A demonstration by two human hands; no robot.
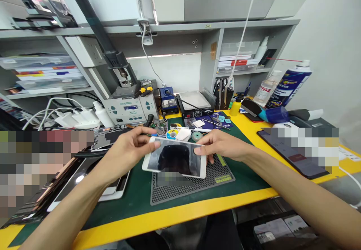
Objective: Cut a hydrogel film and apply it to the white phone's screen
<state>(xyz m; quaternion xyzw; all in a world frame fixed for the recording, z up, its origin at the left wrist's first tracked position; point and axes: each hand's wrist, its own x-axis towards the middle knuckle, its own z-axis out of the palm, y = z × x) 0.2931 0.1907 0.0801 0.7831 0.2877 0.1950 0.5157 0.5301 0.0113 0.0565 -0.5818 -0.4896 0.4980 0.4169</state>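
A white smartphone (pixel 175 159) with a dark, reflective screen is held flat above a grey honeycomb mat (pixel 194 186). My left hand (pixel 128 146) pinches its left end, thumb on the glass. At the other end, my right hand (pixel 220 144) grips the phone, thumb on the screen's edge. The mat lies on a green work mat (pixel 141 201) over a yellow table (pixel 175 216).
A white tablet (pixel 113 191) lies to the left under my left forearm. Behind stand a soldering station (pixel 128 110), a blue unit (pixel 168 101), a hot plate (pixel 196 103), solder rolls, a tool holder (pixel 224 92). A spray can (pixel 290 82), bottles and a dark tablet (pixel 296 154) are at right.
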